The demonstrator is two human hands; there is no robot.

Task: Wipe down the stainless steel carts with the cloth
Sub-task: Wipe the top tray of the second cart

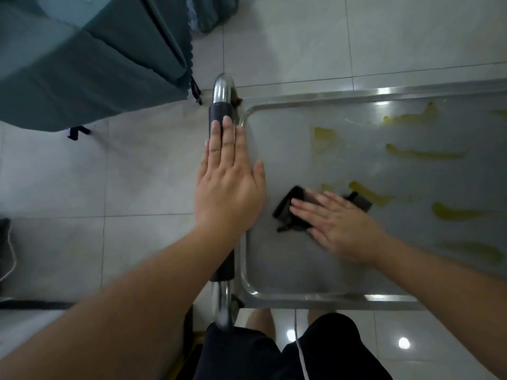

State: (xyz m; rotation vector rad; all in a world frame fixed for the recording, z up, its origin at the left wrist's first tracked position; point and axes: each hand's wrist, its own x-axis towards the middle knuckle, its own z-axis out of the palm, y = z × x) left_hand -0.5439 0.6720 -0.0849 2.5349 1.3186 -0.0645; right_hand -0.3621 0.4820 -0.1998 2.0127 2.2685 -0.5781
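Steel tray [285, 270] of the cart lies under both my hands, its long axis running away to my right. My right hand [337, 223] presses the dark cloth [288, 212] flat against the tray near its left end, fingers [304, 208] straight and spread, not curled round it. My left hand [229, 182] rests open on the handle [220, 111], fingers straight along the black grip. Yellow smears [422, 154] streak the tray to the right of the cloth (the nearest one [370, 194] just beside it), the rest farther along. So I judge the next wipe must go rightward, along the tray's length, and the right hand is the nearer one for it.
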